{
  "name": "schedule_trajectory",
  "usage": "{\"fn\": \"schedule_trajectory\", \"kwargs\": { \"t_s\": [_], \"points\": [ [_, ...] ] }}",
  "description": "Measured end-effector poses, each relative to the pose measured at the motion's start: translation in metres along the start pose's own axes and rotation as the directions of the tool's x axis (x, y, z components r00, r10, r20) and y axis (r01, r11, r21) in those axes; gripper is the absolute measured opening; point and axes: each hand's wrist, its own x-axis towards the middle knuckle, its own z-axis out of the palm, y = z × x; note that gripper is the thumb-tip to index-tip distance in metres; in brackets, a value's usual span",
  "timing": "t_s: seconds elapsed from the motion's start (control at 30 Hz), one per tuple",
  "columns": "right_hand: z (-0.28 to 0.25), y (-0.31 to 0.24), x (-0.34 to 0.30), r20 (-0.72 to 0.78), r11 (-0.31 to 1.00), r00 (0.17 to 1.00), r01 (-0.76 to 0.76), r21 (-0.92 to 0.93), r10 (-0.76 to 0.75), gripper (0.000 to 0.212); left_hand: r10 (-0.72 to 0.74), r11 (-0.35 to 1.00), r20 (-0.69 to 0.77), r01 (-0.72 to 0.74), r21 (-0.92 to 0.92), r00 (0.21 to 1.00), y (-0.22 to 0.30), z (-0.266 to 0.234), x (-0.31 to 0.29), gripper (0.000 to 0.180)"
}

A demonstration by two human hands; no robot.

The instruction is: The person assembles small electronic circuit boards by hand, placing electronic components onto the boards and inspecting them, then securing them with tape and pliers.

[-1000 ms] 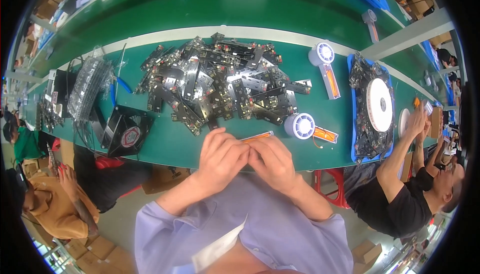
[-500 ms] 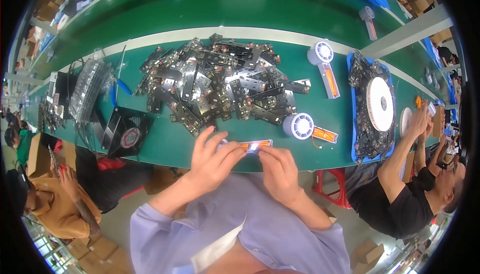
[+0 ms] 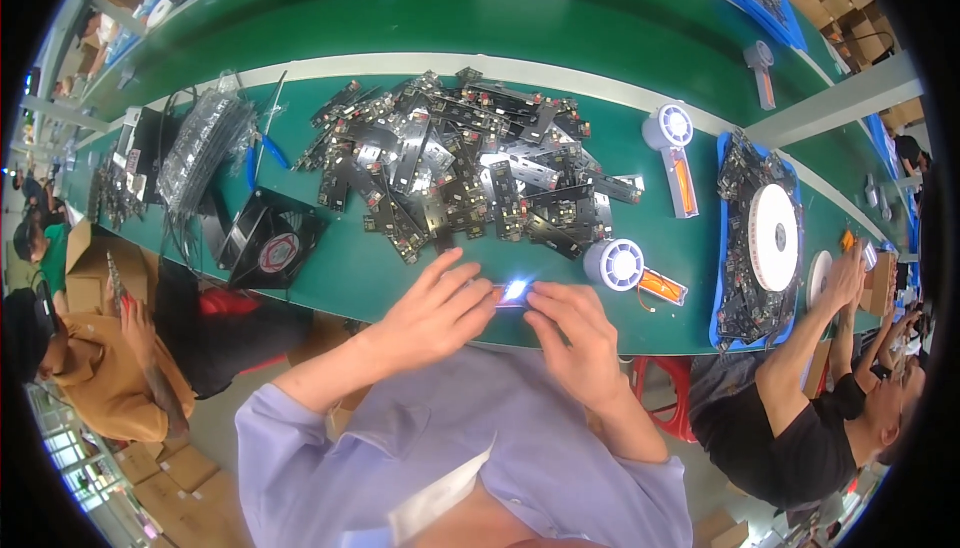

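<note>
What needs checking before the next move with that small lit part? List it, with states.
1. Left hand on the small lit part: ok.
2. Right hand on it too: ok.
3. Part held over the green table edge: ok.
4. Part's light on: ok.
5. Pile of black boards apart from the hands: ok.
6. White round fan unit beside the right hand, touching or not: cannot tell.

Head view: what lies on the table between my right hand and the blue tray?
In the head view, a white round fan unit with an orange handle lies on the green table between the right hand and the blue tray.
</note>
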Motion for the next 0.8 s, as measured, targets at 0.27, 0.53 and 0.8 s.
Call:
{"fn": "schedule_trajectory", "kwargs": {
  "t_s": [0.27,0.53,0.8],
  "points": [
    [-0.003,0.009,0.011,0.107,0.991,0.985,0.135,0.013,-0.135,0.032,-0.121,0.966,-0.098,0.094,-0.240,0.988,-0.006,0.008,-0.001,0.036],
    [0.002,0.009,0.029,0.230,0.960,0.933,0.278,0.032,-0.278,0.029,-0.247,0.902,0.012,0.234,-0.363,0.969,0.000,0.002,-0.004,0.054],
    [0.004,0.012,0.024,0.278,0.976,0.942,0.212,-0.055,-0.189,0.021,-0.146,0.955,-0.054,0.127,-0.267,0.988,-0.006,0.022,-0.007,0.025]
  ]
}}
